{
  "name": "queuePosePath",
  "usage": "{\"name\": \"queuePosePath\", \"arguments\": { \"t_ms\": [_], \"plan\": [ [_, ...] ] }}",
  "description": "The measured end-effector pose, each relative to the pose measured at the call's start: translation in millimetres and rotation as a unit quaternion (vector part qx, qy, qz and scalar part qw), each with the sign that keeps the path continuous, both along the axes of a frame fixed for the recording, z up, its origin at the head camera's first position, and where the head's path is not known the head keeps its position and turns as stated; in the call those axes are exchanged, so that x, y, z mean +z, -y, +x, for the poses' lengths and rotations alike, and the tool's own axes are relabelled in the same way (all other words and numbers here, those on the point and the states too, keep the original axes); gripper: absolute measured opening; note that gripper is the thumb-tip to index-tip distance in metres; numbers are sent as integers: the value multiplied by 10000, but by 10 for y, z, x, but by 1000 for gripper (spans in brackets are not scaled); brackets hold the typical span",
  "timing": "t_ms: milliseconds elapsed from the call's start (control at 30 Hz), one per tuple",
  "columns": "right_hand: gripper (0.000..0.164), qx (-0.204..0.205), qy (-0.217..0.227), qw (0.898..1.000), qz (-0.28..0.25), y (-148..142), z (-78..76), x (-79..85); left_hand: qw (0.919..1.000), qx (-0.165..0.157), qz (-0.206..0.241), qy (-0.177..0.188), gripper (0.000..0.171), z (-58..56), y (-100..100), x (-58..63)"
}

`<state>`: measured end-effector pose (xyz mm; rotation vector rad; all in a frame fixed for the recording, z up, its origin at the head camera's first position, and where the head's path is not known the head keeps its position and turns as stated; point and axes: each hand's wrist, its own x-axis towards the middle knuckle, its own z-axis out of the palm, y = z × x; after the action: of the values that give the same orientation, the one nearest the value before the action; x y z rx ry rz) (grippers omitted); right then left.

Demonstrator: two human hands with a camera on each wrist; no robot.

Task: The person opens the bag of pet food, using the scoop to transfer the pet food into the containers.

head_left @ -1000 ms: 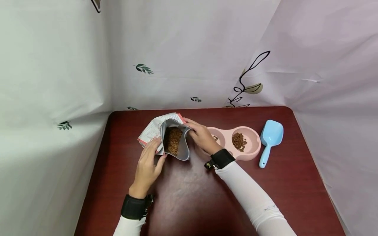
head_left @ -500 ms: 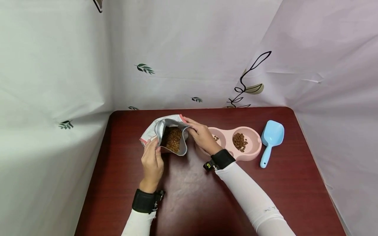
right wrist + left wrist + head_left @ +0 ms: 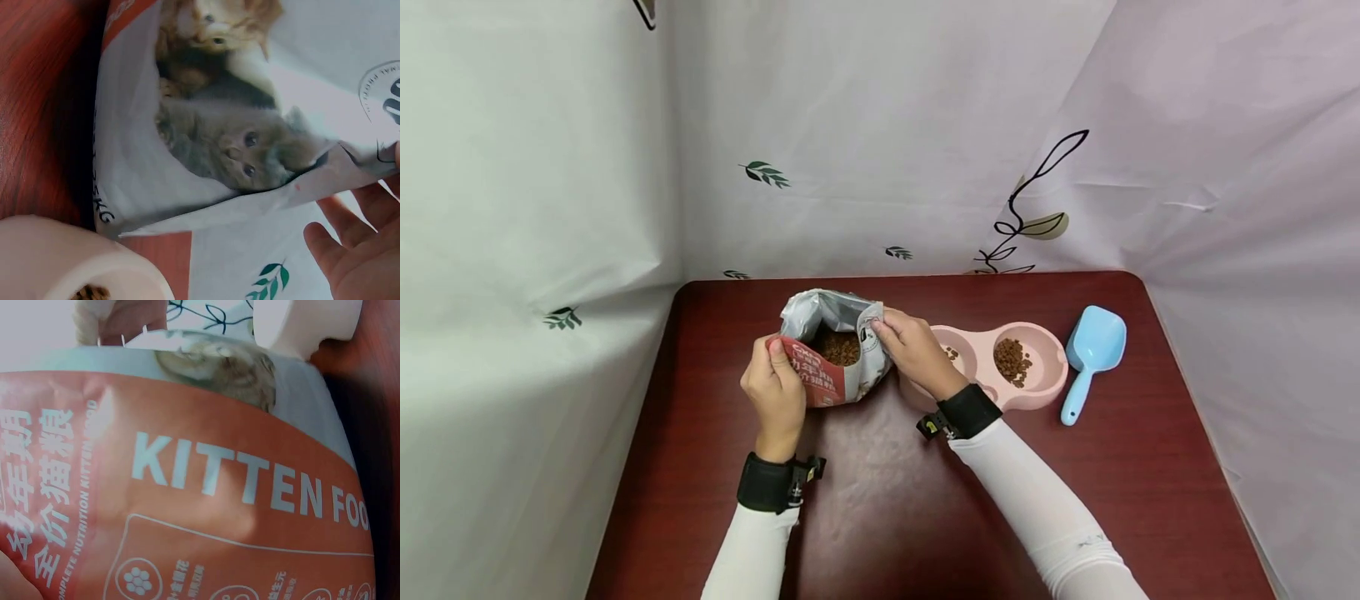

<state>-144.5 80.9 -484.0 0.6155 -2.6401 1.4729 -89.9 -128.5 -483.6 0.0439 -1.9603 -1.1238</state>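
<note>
An opened bag of kitten food [image 3: 823,379] stands on the table with its red front towards me and brown kibble [image 3: 841,348] inside its silver-lined mouth. My left hand [image 3: 777,404] pinches the left end of the mouth's near edge, thumb on the front. The right edge of the mouth is gripped by my right hand [image 3: 921,354], thumb on the near side. In the left wrist view, the words on the bag [image 3: 219,475] fill most of the picture. In the right wrist view, pictured kittens show on the bag [image 3: 219,137], with fingers of my right hand [image 3: 362,262] behind its edge.
A pink double pet bowl [image 3: 1047,375] sits right of the bag, partly behind my right hand, with some kibble in both hollows. Farther right lies a light-blue scoop [image 3: 1096,340]. Patterned white cloth [image 3: 850,150] hangs behind the dark red table [image 3: 880,500].
The bag has tipped upright, so its red front now faces me and less kibble shows. My left hand has moved up to the near edge of the mouth; the right has kept its hold.
</note>
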Motion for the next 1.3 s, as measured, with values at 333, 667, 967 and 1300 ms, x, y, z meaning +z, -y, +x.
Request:
{"name": "queuePosePath", "arguments": {
  "t_ms": [333, 667, 967, 1300],
  "plan": [
    [30, -86, 224, 9996, 138, 54, -2, -33, 9985, -504, 220, 44, 19, -46, 33, -78],
    [36, -644, 506, 9958, -420, -36, -79, -71, 9905, -800, 1109, 125, 12, -133, 139, -18],
    [33, -639, 568, 9953, -446, -129, -250, 27, 9756, -705, 2051, 344, 22, -324, 345, 122],
    [19, -452, 364, 9980, -238, -179, -350, 79, 9676, -2019, 1084, 1063, 23, -356, 524, 367]
  ]
}}
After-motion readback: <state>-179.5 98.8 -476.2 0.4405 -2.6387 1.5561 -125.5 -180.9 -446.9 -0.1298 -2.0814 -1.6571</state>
